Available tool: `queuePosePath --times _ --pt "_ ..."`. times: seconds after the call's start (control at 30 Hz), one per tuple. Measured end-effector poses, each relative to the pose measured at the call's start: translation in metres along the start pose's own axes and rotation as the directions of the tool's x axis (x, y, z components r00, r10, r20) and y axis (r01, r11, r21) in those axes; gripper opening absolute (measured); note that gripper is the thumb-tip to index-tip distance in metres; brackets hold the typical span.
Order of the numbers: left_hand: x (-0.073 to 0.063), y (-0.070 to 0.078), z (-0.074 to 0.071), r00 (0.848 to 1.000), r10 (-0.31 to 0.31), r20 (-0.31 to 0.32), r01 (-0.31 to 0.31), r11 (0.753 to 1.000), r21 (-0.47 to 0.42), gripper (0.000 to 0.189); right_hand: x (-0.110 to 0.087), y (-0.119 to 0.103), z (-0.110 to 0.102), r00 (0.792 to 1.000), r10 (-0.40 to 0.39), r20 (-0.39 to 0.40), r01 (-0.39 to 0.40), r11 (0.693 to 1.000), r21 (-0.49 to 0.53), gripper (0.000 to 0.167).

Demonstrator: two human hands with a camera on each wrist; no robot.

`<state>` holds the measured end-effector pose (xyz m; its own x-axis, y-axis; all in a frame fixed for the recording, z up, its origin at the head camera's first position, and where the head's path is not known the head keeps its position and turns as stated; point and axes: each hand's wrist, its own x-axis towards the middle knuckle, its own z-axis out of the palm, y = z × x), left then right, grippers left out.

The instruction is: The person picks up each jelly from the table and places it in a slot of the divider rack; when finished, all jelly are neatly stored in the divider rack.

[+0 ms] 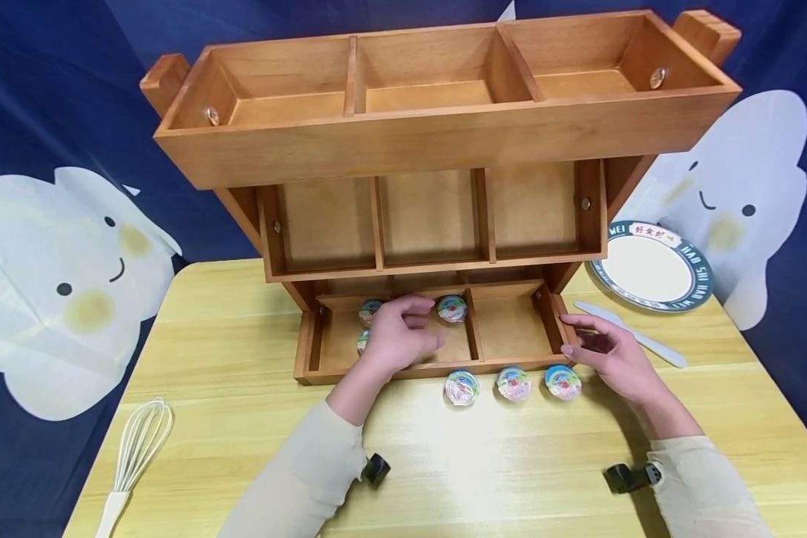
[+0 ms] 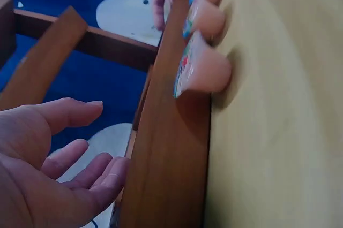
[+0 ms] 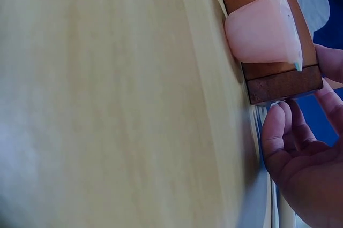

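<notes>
My left hand (image 1: 401,332) hovers over the bottom tray of a wooden three-tier rack (image 1: 444,138), fingers loosely bent, with nothing in its grasp. Close to its fingertips, a jelly cup (image 1: 452,308) with a printed lid sits in the tray's middle part. Two more, a jelly cup (image 1: 370,311) and a partly covered one (image 1: 362,341), lie left of the hand. My right hand (image 1: 608,355) grips the right front corner of the bottom tray, its thumb at the front edge. Beside that corner stands a pink jelly cup (image 3: 262,27), one of three lined up before the tray.
The rack's upper two tiers overhang the bottom tray. Right of the rack, a round plate (image 1: 652,269) with a green rim lies near a white knife (image 1: 635,332). A white whisk (image 1: 134,456) lies at the table's left. Behind hangs a dark blue cloth (image 1: 60,90) with cloud faces.
</notes>
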<state>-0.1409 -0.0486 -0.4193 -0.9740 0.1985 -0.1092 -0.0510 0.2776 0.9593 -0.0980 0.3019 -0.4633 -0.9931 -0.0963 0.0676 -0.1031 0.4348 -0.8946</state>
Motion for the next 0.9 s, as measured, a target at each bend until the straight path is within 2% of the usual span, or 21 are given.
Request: queuePosePath --times 0.27,0.47,0.57,0.67,0.9 --pt "-0.056 -0.003 -0.008 0.999 -0.007 0.046 0.015 0.983 -0.185 0.052 0.000 -0.001 0.000 1.000 -0.002 0.002 0.002 1.000 0.009 0.046" --pt "-0.086 -0.012 -0.004 0.994 -0.025 0.104 0.051 0.967 -0.249 0.054 -0.001 -0.001 0.001 1.000 -0.009 0.003 0.009 1.000 0.010 0.046" --pt "-0.093 -0.022 0.003 0.992 -0.049 0.116 0.077 0.967 -0.244 0.053 -0.001 -0.001 0.001 1.000 -0.017 0.001 0.017 1.000 0.019 0.046" --pt "-0.094 -0.033 0.013 0.991 -0.063 0.114 0.087 0.972 -0.218 0.052 -0.001 -0.001 0.001 1.000 -0.023 -0.001 0.023 0.999 0.023 0.045" --pt "-0.086 -0.049 0.032 0.992 -0.020 0.125 0.042 0.984 -0.176 0.047 -0.001 -0.002 0.002 1.000 -0.025 0.001 0.025 1.000 0.013 0.045"
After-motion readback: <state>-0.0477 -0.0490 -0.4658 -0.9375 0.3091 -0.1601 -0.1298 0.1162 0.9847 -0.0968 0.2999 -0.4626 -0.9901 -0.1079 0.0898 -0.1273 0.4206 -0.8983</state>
